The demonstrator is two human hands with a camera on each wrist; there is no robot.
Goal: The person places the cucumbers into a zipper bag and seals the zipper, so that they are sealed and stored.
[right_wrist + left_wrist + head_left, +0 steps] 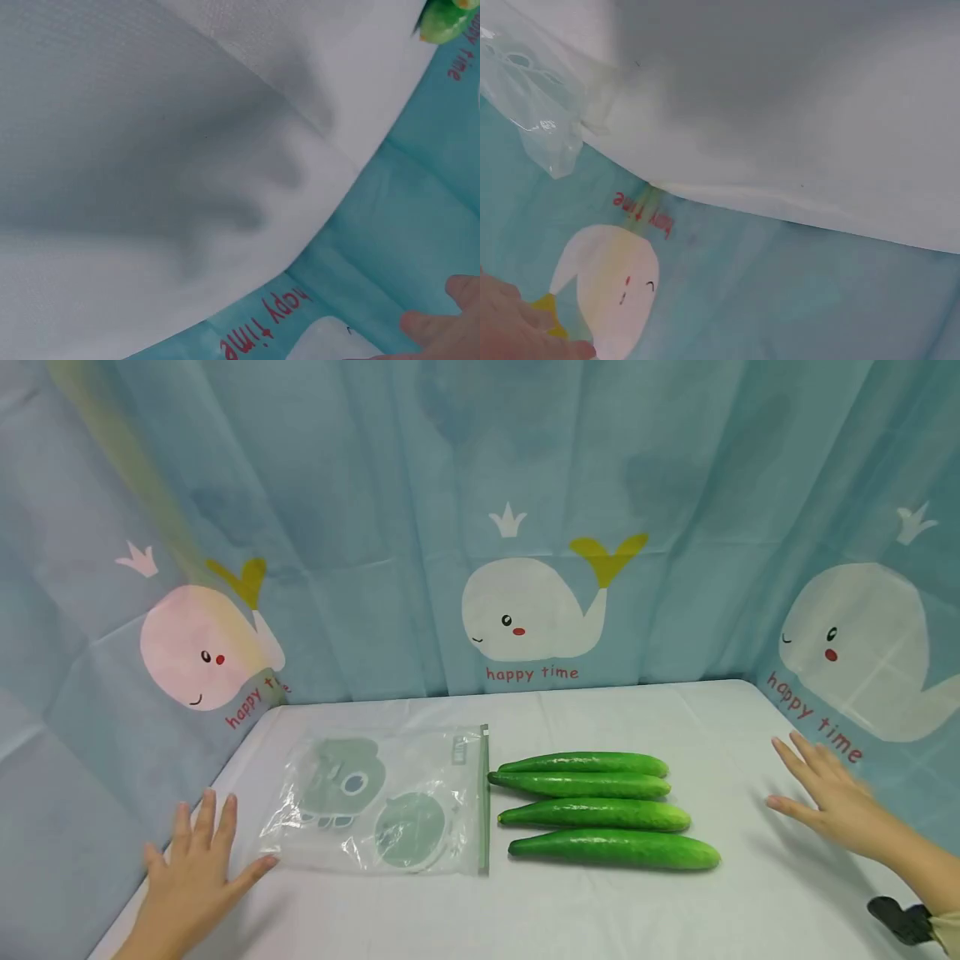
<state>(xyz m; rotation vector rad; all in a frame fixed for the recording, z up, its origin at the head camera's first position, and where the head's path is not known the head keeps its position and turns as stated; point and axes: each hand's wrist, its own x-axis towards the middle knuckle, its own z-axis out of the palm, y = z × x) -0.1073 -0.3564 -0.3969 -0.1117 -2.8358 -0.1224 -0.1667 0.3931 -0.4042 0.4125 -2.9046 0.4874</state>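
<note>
Several green cucumbers lie side by side, roughly parallel, right of a clear plastic zip bag with green prints. The bag lies flat, its green zip edge close to the cucumber ends. My left hand, fingers spread, is left of the bag and holds nothing. Right of the cucumbers, my right hand is held with spread fingers, also with nothing in it. The left wrist view shows part of the left hand and a bag corner; the right wrist view shows right fingertips and a cucumber end.
A white cloth covers the table. Blue curtains with whale prints enclose its back and both sides. A black object is at the right wrist, by the sleeve. Hand shadows fall on the cloth.
</note>
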